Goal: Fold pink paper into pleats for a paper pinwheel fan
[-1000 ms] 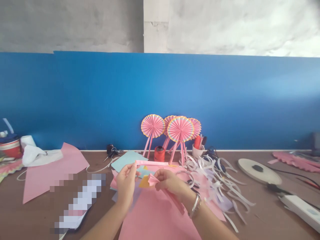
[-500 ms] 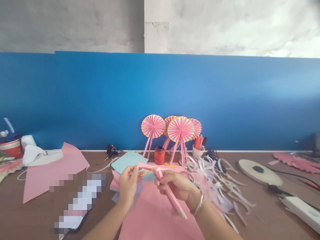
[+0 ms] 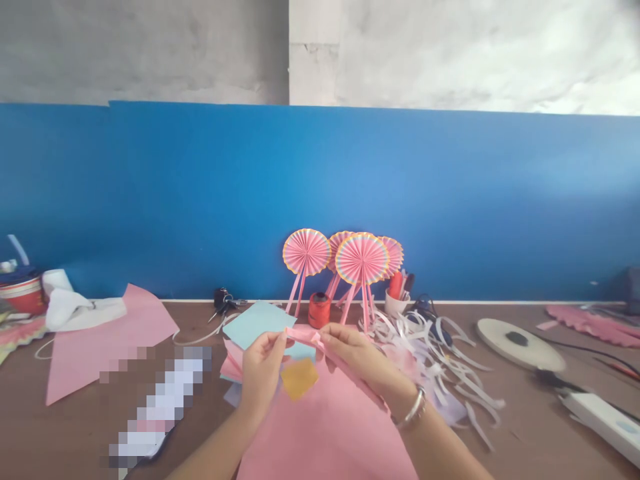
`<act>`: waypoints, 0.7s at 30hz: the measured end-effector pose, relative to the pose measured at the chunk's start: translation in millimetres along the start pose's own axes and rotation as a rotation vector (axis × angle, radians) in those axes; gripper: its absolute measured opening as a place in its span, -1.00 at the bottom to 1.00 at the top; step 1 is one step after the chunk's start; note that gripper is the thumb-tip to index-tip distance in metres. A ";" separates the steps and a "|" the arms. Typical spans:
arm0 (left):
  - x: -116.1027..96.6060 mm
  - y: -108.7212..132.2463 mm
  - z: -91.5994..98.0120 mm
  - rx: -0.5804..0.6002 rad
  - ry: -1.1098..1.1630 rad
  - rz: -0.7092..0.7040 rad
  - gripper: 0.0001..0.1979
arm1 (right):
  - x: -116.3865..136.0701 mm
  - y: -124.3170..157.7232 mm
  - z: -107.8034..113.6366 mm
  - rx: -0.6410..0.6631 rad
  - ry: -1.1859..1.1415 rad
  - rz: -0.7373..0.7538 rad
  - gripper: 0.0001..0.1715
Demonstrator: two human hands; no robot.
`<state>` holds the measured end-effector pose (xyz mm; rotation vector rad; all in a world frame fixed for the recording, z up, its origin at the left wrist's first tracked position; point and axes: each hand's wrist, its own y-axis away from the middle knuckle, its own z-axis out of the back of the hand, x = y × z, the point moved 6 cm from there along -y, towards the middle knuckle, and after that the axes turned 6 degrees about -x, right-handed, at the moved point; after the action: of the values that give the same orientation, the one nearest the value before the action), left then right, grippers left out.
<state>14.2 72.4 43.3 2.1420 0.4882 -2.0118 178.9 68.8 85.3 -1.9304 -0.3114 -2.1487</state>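
Note:
My left hand (image 3: pixel 261 375) pinches one end of a folded pink paper strip (image 3: pixel 302 334) between thumb and fingers. With its fingers closed on the same strip, my right hand (image 3: pixel 364 359) wears a silver bracelet. The strip's other part runs down under my right palm and is mostly hidden. A yellow paper square (image 3: pixel 300 379) shows just below the strip, between the hands. Beneath both hands lies a large pink sheet (image 3: pixel 325 433). Past the hands stand several round pleated paper fans, the nearest fan (image 3: pixel 363 259) on pink paper legs.
A red spool (image 3: pixel 319 311) and a white cup of tools (image 3: pixel 397 304) stand behind. White paper strips (image 3: pixel 465 373) tangle at right, near a round cream disc (image 3: pixel 520 345). Light-blue paper (image 3: pixel 257 323) lies behind my left hand. A blue panel (image 3: pixel 200 200) backs the table.
My right hand has moved slightly up and right, turning the strip, whose lower end is now mostly hidden. My left hand has shifted slightly right. The yellow square shows more fully.

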 end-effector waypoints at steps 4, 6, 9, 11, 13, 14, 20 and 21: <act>-1.3 2.2 -1.3 0.018 -0.011 -0.011 -0.65 | 7.4 2.7 -2.1 0.001 0.074 0.099 -0.50; -0.4 1.7 -1.6 0.022 -0.014 -0.008 -0.65 | 6.1 -0.3 -2.4 0.014 -0.048 0.147 -0.45; -0.1 0.9 -1.6 0.019 -0.013 -0.005 -0.65 | -5.2 -5.9 -6.2 0.137 -0.260 0.063 -0.34; -0.4 0.9 -1.8 0.019 -0.007 0.004 -0.64 | -8.8 -5.6 -11.1 0.287 -0.358 0.019 -0.26; -0.8 1.5 -2.0 0.021 0.000 0.012 -0.65 | -9.0 -3.3 -12.2 0.372 -0.404 0.004 -0.32; -1.0 1.8 -2.0 0.022 0.001 0.015 -0.65 | -9.0 -2.5 -11.3 0.375 -0.404 -0.006 -0.41; -3.7 3.3 -2.5 0.017 0.006 0.005 -0.67 | -3.5 2.6 -6.9 0.350 -0.340 -0.021 -0.72; -4.0 3.4 -2.6 0.015 0.006 0.006 -0.68 | -2.1 3.7 -7.4 0.377 -0.330 -0.010 -0.72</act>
<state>17.6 69.7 47.1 2.1561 0.4681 -2.0131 173.3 63.1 82.5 -2.0417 -0.7272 -1.6191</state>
